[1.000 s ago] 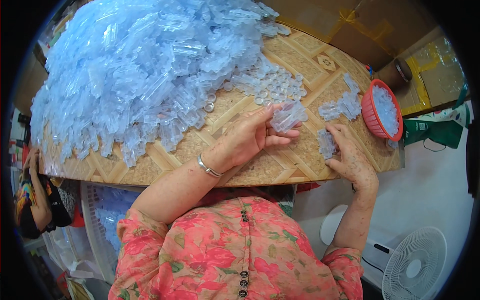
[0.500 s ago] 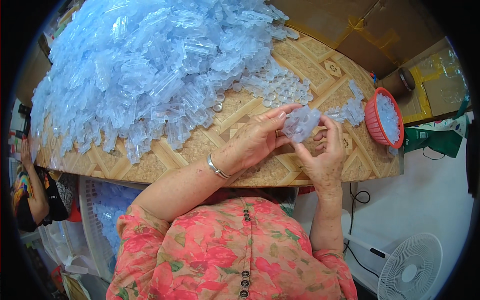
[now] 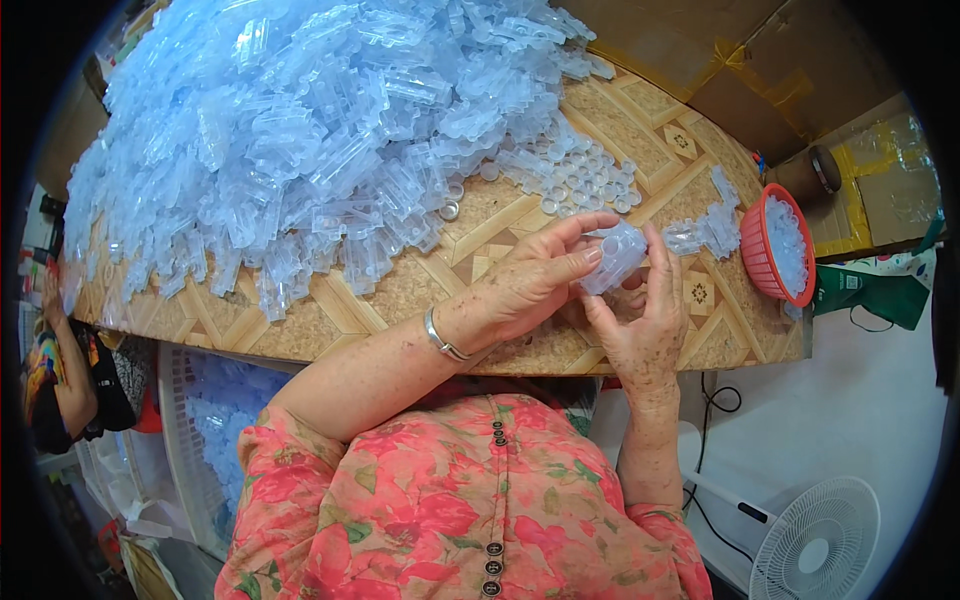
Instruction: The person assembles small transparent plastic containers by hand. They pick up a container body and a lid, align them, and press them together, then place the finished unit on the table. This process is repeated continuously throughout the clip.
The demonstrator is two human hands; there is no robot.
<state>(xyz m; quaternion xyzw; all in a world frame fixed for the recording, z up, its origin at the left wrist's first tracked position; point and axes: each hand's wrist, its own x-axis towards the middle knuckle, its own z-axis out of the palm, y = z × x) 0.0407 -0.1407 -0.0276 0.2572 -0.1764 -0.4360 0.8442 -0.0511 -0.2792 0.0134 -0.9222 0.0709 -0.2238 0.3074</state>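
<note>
A clear plastic piece (image 3: pixel 617 257), roughly palm-sized with rounded shapes on its face, is held above the near part of the table. My left hand (image 3: pixel 545 275) pinches it from the left between thumb and fingers. From the right, the thumb and fingertips of my right hand (image 3: pixel 645 310) grip its edge. Just beyond lie several small clear round caps (image 3: pixel 580 178). A few flat clear plastic pieces (image 3: pixel 708 232) rest to the right of my hands. The finer shape of the held piece is too blurred to make out.
A huge heap of clear plastic pieces (image 3: pixel 290 140) covers the table's left and back. At the right edge stands a red basket (image 3: pixel 760 262) of small clear parts. Cardboard (image 3: pixel 690 45) walls the back right. A white fan (image 3: pixel 815 545) is low right; another person's arm (image 3: pixel 65 345) shows far left.
Both hands have turned the clear plastic piece a little and shifted it slightly; both still hold it. The whole view has moved slightly.
</note>
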